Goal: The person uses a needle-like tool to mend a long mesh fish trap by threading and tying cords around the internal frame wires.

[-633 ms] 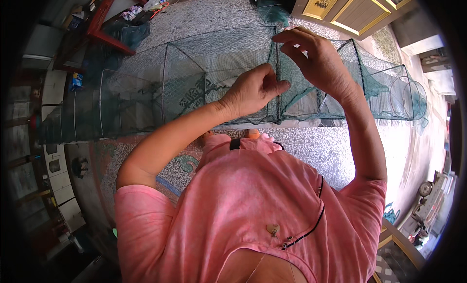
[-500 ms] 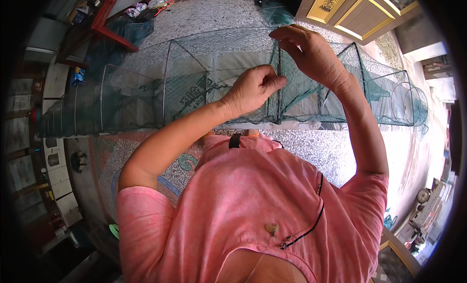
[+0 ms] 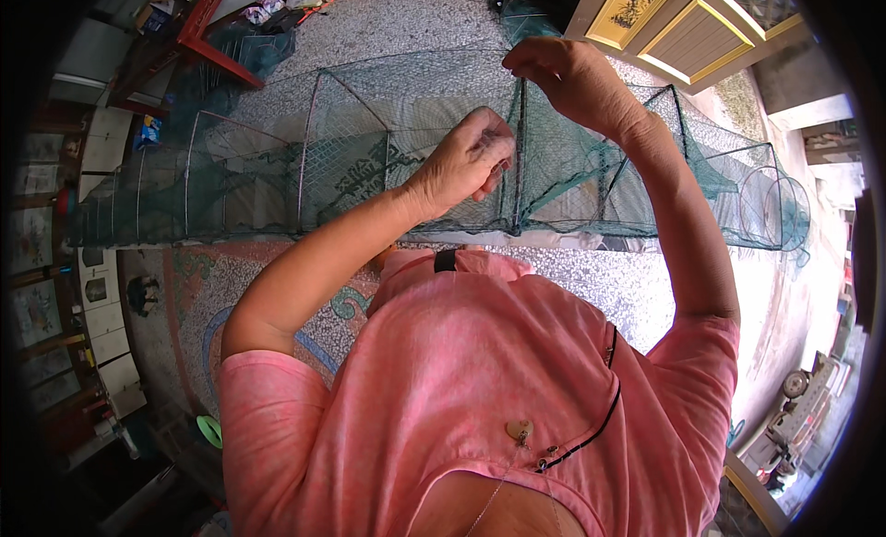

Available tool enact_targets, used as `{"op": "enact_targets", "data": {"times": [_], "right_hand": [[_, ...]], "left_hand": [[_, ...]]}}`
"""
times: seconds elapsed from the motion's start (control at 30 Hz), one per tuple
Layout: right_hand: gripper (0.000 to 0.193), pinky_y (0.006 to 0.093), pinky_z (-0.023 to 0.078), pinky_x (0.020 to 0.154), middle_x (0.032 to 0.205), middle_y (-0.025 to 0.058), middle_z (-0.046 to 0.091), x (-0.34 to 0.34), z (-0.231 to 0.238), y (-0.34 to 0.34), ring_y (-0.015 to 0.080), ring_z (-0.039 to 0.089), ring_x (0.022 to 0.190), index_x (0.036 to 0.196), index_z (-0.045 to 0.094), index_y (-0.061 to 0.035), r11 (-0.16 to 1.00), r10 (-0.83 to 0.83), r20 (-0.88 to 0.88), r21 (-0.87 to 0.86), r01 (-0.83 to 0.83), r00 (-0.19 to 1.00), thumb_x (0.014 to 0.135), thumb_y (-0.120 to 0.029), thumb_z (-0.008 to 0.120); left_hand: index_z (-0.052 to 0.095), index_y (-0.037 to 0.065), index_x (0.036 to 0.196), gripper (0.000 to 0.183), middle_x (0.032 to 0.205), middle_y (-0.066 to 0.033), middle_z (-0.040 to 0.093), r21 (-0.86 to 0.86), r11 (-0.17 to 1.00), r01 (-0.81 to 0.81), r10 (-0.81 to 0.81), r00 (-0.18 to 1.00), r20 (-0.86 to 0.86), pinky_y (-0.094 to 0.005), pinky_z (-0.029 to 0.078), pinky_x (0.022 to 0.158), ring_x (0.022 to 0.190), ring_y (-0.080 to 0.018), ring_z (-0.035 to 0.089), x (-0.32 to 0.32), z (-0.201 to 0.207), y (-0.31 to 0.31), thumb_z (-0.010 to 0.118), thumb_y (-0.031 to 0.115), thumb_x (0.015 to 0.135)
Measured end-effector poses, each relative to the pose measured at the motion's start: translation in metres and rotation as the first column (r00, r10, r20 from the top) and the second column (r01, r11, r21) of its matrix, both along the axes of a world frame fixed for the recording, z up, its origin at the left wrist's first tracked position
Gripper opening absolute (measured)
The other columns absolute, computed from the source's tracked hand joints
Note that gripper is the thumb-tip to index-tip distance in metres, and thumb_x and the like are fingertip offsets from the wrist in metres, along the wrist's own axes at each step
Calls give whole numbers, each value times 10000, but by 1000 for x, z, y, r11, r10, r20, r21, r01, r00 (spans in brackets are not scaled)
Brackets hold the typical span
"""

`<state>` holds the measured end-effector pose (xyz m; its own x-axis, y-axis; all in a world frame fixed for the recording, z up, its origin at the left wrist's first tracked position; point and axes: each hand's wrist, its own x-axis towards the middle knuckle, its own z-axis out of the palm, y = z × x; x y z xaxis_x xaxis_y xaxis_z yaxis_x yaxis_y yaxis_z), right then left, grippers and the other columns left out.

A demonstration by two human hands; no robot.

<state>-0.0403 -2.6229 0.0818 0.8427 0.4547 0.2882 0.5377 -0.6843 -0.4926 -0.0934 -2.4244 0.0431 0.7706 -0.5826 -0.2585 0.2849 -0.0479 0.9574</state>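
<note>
A long green net trap (image 3: 369, 159) on rectangular wire frames stretches across the speckled floor from left to right. My left hand (image 3: 466, 159) is closed with pinched fingers on the netting beside one upright frame wire (image 3: 519, 159). My right hand (image 3: 568, 76) is higher up, fingers pinching the top of that same wire where the mesh meets it. Both forearms reach up from my pink shirt (image 3: 480, 389).
A red metal frame (image 3: 217, 39) with clutter stands at the top left. White cabinets (image 3: 101, 288) line the left wall. A yellow-framed door (image 3: 664, 25) is at the top right. The trap's round end hoops (image 3: 775, 209) lie at the far right.
Both hands stay on the same frame wire; my right hand has shifted slightly up and left along its top, and my left hand has closed a little tighter on the mesh.
</note>
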Motion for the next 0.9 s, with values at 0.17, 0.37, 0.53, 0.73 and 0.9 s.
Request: {"op": "enact_targets", "data": {"times": [0.17,0.37,0.53,0.73,0.9], "right_hand": [[159,304,563,801,976,73,699,8,-4,3,196,684,922,1049,663,-92,998,-22,-33,-64,20,999,921,-85,569],[154,354,529,780,909,90,696,7,-12,4,282,672,838,958,684,-103,999,-27,7,24,27,1000,889,-102,546],[144,354,529,769,896,93,694,9,-14,3,285,670,829,945,686,-114,998,-13,8,65,13,1000,877,-107,559],[137,347,540,770,919,87,695,11,-14,6,258,675,853,969,678,-106,998,-59,4,-26,59,998,889,-99,567],[184,384,519,771,864,89,686,8,-13,3,298,652,830,910,683,-104,994,-35,33,100,31,999,830,-15,543]], "left_hand": [[532,32,846,282,715,3,514,262,962,-80,-89,812,576,-263,400,551,607,-96,449,4,-7,-8,649,284,895],[566,6,767,316,669,11,501,381,919,-102,-114,857,502,-290,405,572,634,-103,453,6,0,-12,643,284,897],[592,47,828,211,691,42,488,124,990,-70,21,934,355,-234,367,548,615,-59,417,4,-15,-10,600,234,924],[530,7,767,217,654,-11,542,63,983,-173,145,937,317,-248,428,575,621,-63,481,1,-15,7,597,161,905],[539,26,763,120,687,-34,577,242,949,-201,168,974,150,-218,349,391,483,-70,490,5,1,4,573,79,865]]}}
